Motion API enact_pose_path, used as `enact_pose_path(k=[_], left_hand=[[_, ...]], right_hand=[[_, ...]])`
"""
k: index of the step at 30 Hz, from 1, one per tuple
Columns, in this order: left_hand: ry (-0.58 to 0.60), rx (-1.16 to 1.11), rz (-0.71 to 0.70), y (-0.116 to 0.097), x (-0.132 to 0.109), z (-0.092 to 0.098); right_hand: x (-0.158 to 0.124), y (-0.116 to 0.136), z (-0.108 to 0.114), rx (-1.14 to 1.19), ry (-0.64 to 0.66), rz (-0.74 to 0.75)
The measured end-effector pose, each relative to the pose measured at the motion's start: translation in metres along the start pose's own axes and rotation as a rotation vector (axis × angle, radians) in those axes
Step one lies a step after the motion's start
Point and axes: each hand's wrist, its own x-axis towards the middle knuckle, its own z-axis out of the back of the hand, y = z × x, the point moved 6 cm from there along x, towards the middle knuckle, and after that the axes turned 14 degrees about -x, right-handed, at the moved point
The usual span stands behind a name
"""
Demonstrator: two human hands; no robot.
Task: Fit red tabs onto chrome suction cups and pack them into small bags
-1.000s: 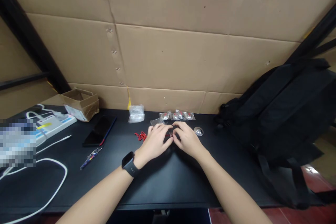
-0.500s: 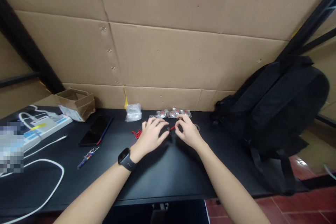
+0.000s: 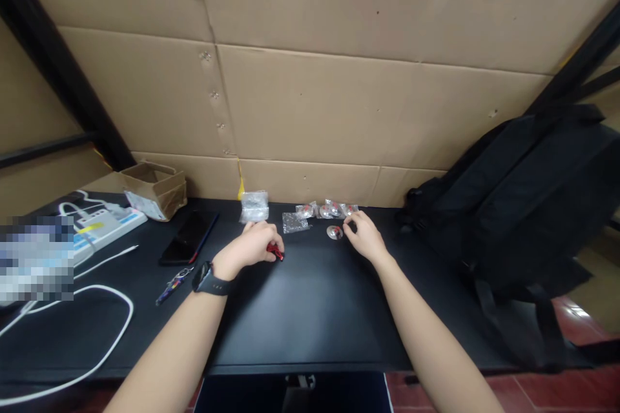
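My left hand [image 3: 250, 246] rests on the black table [image 3: 300, 310] with its fingers curled over small red parts [image 3: 275, 251] that stick out at its fingertips. It wears a black watch [image 3: 206, 279]. My right hand [image 3: 364, 237] lies farther right, fingers bent, with its fingertips touching a small round clear piece with red inside [image 3: 334, 232]. Behind both hands lie several small clear bags of round red-and-silver parts [image 3: 329, 210] and a flat clear bag [image 3: 294, 222].
A black backpack [image 3: 523, 200] leans against the cardboard wall at the right. A clear bag of small parts [image 3: 254, 206], a black phone [image 3: 186, 239], a keychain [image 3: 172, 287], a small cardboard box [image 3: 155, 187], a power strip [image 3: 104, 226] and a white cable [image 3: 97, 335] lie to the left.
My hands were together at the table's middle over a small dark piece. They have parted: the left moved left onto the red parts, the right moved right to the round piece.
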Motion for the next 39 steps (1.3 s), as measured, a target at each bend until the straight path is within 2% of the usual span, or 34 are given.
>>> enact_pose_path(k=[5, 9, 11, 15, 18, 22, 25, 28, 32, 36, 39], left_hand=[[0.023, -0.020, -0.058, -0.010, 0.005, -0.015], [0.005, -0.082, -0.110, -0.027, 0.001, -0.008], [-0.003, -0.200, -0.151, -0.040, -0.002, -0.001], [-0.029, -0.567, -0.176, -0.061, -0.007, 0.012], [-0.068, -0.745, -0.163, -0.066, -0.006, 0.013], [-0.116, -0.758, -0.135, -0.062, -0.002, 0.010], [-0.176, -0.703, -0.202, -0.062, 0.002, 0.012], [-0.279, -0.703, -0.260, -0.062, 0.002, 0.015], [-0.326, -0.785, -0.210, -0.061, 0.005, 0.009], [-0.471, -0.750, -0.221, -0.058, 0.006, 0.009], [-0.467, -0.788, -0.205, -0.055, 0.010, 0.003]], right_hand=[[-0.007, -0.039, 0.004, 0.038, 0.186, 0.018], [-0.013, -0.054, 0.006, 0.061, 0.303, 0.052], [-0.014, -0.057, 0.006, 0.074, 0.328, 0.043], [-0.014, -0.057, 0.007, 0.133, 0.344, -0.002], [-0.013, -0.054, 0.010, 0.130, 0.333, -0.007], [-0.014, -0.053, 0.016, 0.086, 0.306, -0.048], [-0.014, -0.052, 0.023, 0.072, 0.268, -0.081], [-0.011, -0.045, 0.035, 0.115, 0.159, -0.074], [-0.007, -0.016, 0.046, 0.305, 0.004, -0.038], [-0.010, 0.025, 0.042, 0.550, -0.016, -0.008], [-0.013, 0.049, 0.037, 0.755, -0.027, -0.008]])
